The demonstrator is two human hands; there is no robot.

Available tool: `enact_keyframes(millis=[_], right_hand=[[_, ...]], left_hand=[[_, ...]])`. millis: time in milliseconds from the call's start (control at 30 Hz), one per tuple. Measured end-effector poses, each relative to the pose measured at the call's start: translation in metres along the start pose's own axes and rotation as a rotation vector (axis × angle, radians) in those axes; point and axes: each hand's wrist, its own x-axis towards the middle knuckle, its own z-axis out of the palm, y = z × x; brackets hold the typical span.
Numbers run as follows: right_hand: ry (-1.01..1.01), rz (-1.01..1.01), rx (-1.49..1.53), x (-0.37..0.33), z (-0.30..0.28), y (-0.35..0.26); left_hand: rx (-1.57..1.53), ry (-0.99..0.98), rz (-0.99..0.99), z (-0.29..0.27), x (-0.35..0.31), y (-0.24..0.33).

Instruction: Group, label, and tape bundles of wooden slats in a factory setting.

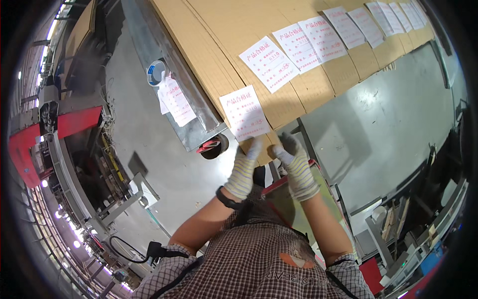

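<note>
A stack of brown cardboard sheets (199, 30) lies ahead of me, its pieces overlapping in a row. White paper slips with red print lie along it; the nearest slip (245, 112) is on the front piece. Both my hands wear striped knitted gloves. My left hand (243, 172) is at that piece's near edge, thumb on top just below the slip, its other fingers mostly hidden. To its right, my right hand (298, 169) has thumb and fingers apart, the thumb at the cardboard's near right corner. Nothing shows between its fingers.
A metal ledge (199, 130) left of the cardboard carries a roll of tape (156, 73) and more slips (177, 102). Red-handled scissors (208, 146) sit in an opening by its end. A red-and-grey machine frame (64, 129) stands at left, metal framing (393, 234) at right.
</note>
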Motion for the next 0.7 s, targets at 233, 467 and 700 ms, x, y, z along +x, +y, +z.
enact_keyframes(millis=[233, 467, 700], right_hand=[[-0.167, -0.013, -0.839, -0.003, 0.011, -0.051], [-0.393, -0.428, -2.046, -0.078, -0.055, -0.052], [-0.222, -0.633, -1.787, -0.092, -0.030, -0.101]], left_hand=[[-0.048, -0.087, 0.012, 0.000, 0.019, 0.008], [-0.206, -0.128, -0.101, 0.012, -0.062, -0.063], [0.211, -0.163, 0.094, -0.044, -0.084, 0.027]])
